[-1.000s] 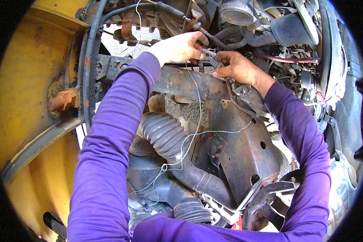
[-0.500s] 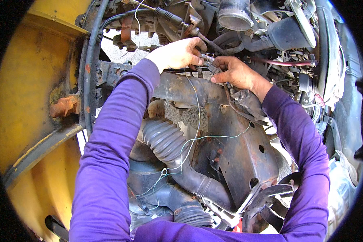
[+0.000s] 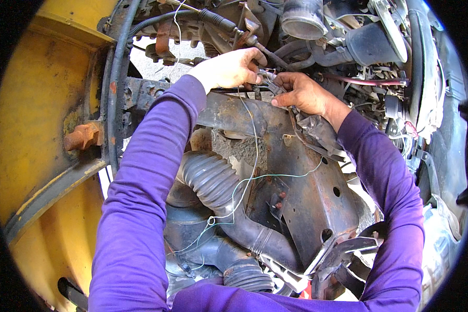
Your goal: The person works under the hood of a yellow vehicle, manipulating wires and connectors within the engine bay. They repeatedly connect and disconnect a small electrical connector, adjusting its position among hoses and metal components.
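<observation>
Both my hands meet over the machinery in the upper middle. My left hand (image 3: 233, 69) pinches at a bundle of thin wires (image 3: 268, 77), its fingertips curled in. From the other side, my right hand (image 3: 302, 93) grips the same wires, thumb and fingers pressed together. Which strand each hand holds is too small to tell. A thin pale wire (image 3: 256, 140) hangs down from beneath my left hand. It joins a loose tangle with a greenish wire (image 3: 275, 176) lying across the metal below.
Below my hands are a rusty metal frame (image 3: 301, 203) with round holes and a ribbed black hose (image 3: 208, 179). A yellow panel (image 3: 41, 104) with a rusty bolt (image 3: 82, 137) stands at left. Dark pipes and a grey cylinder (image 3: 372, 44) fill the upper right.
</observation>
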Demonstrator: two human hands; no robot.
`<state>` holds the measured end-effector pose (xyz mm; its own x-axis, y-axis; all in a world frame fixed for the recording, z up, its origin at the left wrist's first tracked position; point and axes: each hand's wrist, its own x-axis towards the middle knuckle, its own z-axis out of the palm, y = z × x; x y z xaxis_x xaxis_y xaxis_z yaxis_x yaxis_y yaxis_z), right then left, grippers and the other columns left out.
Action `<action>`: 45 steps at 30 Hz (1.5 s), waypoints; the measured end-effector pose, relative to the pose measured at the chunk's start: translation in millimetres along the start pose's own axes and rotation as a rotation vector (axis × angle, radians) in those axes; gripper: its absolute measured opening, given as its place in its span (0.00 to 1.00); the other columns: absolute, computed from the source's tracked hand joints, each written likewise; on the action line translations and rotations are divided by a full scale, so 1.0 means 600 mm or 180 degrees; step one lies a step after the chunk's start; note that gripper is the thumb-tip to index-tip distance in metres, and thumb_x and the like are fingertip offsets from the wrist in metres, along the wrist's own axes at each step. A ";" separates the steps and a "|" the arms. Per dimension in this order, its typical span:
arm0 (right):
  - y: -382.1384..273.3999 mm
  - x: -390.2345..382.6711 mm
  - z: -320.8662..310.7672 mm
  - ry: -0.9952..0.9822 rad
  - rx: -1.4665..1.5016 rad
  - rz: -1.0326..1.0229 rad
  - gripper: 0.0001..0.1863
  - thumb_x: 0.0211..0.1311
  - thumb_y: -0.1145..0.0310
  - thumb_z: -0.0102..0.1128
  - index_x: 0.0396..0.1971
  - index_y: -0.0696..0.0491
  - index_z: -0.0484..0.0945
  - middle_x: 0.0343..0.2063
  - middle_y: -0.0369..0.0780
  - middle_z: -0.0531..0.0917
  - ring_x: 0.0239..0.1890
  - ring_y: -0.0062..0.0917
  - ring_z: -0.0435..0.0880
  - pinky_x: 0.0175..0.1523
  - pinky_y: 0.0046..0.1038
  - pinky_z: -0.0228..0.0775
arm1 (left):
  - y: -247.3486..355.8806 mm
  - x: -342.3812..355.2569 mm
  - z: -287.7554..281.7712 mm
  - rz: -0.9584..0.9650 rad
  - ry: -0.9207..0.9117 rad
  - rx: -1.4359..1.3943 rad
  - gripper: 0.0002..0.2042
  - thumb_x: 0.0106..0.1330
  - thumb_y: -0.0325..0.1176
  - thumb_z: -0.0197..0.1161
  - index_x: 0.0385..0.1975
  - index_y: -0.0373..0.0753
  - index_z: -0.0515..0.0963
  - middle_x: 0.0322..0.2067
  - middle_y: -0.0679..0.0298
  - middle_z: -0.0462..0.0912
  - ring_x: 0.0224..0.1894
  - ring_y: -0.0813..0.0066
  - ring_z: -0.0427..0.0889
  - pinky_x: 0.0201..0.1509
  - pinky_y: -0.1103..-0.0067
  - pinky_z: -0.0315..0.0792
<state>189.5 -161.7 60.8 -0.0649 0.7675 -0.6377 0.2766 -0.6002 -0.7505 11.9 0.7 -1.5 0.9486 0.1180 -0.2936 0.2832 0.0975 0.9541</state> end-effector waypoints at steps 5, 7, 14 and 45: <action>-0.003 -0.001 0.002 0.0129 -0.0132 -0.0045 0.16 0.56 0.70 0.74 0.41 0.60 0.82 0.34 0.36 0.85 0.37 0.20 0.79 0.46 0.26 0.71 | 0.001 -0.002 0.000 0.0027 0.0018 0.0061 0.23 0.66 0.24 0.65 0.60 0.32 0.69 0.44 0.57 0.83 0.47 0.71 0.80 0.56 0.75 0.74; -0.004 -0.003 0.003 0.0132 -0.0099 -0.0059 0.16 0.56 0.70 0.74 0.41 0.60 0.82 0.34 0.36 0.85 0.37 0.20 0.79 0.46 0.26 0.71 | 0.002 -0.001 0.000 0.0036 0.0020 0.0069 0.23 0.66 0.25 0.65 0.60 0.33 0.69 0.43 0.58 0.83 0.47 0.72 0.80 0.56 0.75 0.74; -0.002 -0.002 0.001 0.0143 -0.0158 0.0010 0.16 0.56 0.70 0.74 0.42 0.60 0.81 0.34 0.36 0.85 0.37 0.20 0.79 0.47 0.26 0.71 | 0.003 -0.001 -0.001 0.0023 -0.0004 0.0069 0.23 0.66 0.26 0.66 0.60 0.33 0.69 0.42 0.58 0.83 0.46 0.72 0.80 0.54 0.75 0.75; -0.007 -0.002 0.005 0.0048 0.0150 0.0019 0.18 0.55 0.72 0.74 0.44 0.61 0.81 0.37 0.36 0.86 0.40 0.19 0.80 0.50 0.25 0.71 | 0.010 -0.007 -0.002 -0.0070 0.0062 0.0320 0.23 0.67 0.26 0.65 0.61 0.34 0.68 0.45 0.55 0.83 0.49 0.70 0.80 0.56 0.74 0.73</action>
<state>185.7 -160.7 64.5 -0.0489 0.7669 -0.6399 0.2316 -0.6145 -0.7541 9.7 2.1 5.5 0.9394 0.1361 -0.3148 0.3176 0.0008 0.9482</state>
